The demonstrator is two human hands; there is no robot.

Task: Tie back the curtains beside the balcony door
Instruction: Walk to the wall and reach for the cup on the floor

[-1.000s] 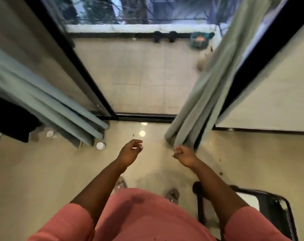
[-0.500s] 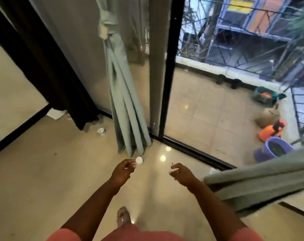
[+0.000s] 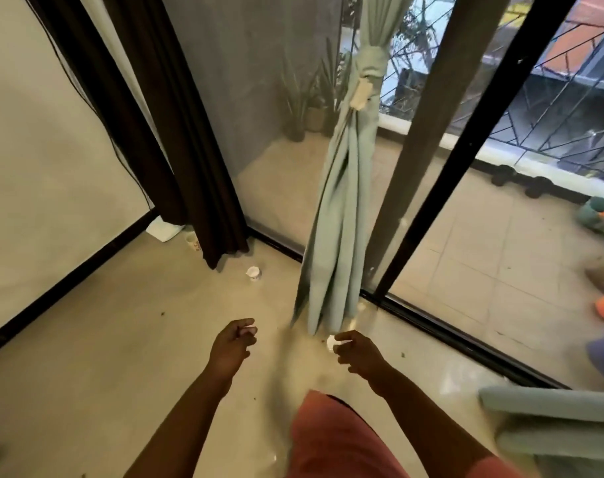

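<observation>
A pale green curtain (image 3: 338, 236) hangs left of the balcony door's black frame (image 3: 442, 188). It is gathered into a bundle and bound high up by a matching tieback (image 3: 371, 69). Part of a second pale green curtain (image 3: 552, 419) juts in at the lower right, and its binding is out of view. My left hand (image 3: 230, 346) and my right hand (image 3: 357, 351) hover low in front of the tied curtain's hem, apart from it. Their fingers are loosely curled and hold nothing.
A dark brown curtain (image 3: 176, 132) hangs in the left corner by the wall. A small white cup (image 3: 253, 272) and a white cap (image 3: 330, 341) lie on the shiny floor. Potted plants (image 3: 304, 108) and tubs (image 3: 600, 215) stand on the balcony beyond the glass.
My view has swung left, from the door opening to the left-hand curtain, which now shows its tied top. Both hands stay loosely curled and hold nothing.
</observation>
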